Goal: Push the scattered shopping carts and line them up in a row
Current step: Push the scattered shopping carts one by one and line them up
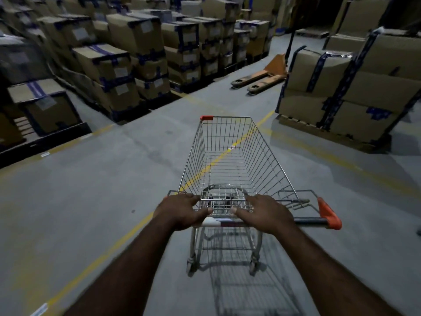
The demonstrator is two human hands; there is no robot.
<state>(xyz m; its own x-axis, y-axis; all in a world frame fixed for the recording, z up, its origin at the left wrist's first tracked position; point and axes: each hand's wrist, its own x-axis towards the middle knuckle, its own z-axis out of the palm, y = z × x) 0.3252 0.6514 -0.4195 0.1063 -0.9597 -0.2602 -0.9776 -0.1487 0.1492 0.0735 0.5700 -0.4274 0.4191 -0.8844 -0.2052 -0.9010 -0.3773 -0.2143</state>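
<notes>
Both hands on the handle bar [224, 222] of one empty wire shopping cart [230, 156]: left hand [184, 210] and right hand [265, 212] each curled over it, thumbs pointing inward. Cart stands on grey concrete floor [91, 201], straddling a yellow line [114, 249]. Stacked cardboard boxes [127, 60] left and right, orange pallet jack [262, 75] ahead.
</notes>
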